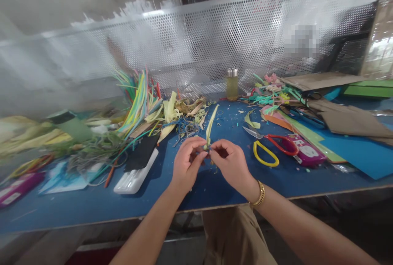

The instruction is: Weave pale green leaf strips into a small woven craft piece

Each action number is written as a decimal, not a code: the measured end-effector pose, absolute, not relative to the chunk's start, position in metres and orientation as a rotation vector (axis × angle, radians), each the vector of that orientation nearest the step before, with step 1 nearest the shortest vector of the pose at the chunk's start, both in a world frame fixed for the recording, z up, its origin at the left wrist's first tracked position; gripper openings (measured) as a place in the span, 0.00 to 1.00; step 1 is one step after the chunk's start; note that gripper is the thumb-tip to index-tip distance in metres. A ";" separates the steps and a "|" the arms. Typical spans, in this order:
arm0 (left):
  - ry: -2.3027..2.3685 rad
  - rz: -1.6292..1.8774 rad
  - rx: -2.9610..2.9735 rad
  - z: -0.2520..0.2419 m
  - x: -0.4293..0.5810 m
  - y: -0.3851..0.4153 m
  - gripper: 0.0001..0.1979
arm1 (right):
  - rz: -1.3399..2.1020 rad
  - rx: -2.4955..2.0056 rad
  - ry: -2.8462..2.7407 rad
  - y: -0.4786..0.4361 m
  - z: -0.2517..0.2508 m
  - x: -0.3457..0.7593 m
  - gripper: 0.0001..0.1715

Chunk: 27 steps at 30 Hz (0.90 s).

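Observation:
In front of my chest, over the blue tabletop [229, 191], a narrow pale green strip like corn husk [211, 124] points upward. My left hand [188, 162] pinches it near its lower end, where a small greenish lump shows. From the other side, my right hand [231, 162] pinches at the same spot, thumb and forefinger together. A gold bracelet [260, 193] circles my right wrist. Thin yellowish bits dangle below the fingertips. Scissors [254, 133] with red and yellow handles lie open on the table, right of my right hand.
Dried husks [172, 109] and colourful pipe cleaners [136, 101] are heaped at left, behind a white case [136, 171]. A bottle of yellowish liquid [232, 85] stands against the perforated metal screen [202, 36]. Coloured sheets [353, 146] and a magenta box [308, 150] lie right.

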<state>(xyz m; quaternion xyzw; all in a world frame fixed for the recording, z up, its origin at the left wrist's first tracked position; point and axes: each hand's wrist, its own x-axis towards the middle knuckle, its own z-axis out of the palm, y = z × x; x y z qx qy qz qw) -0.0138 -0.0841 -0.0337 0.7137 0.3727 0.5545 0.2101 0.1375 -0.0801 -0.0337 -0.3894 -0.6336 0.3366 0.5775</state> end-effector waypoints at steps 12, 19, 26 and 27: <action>1.180 1.479 1.916 -0.028 -0.022 -0.079 0.02 | 1.010 -0.836 -1.477 -0.082 -0.036 0.139 0.07; 1.172 1.537 1.875 -0.029 -0.014 -0.081 0.03 | 0.950 -0.857 -1.481 -0.084 -0.034 0.139 0.08; 1.340 1.724 1.858 -0.025 0.006 -0.096 0.06 | 0.724 -0.888 -1.476 -0.089 -0.030 0.136 0.08; 1.348 1.730 1.830 -0.026 0.008 -0.097 0.06 | 0.723 -0.891 -1.472 -0.090 -0.030 0.136 0.08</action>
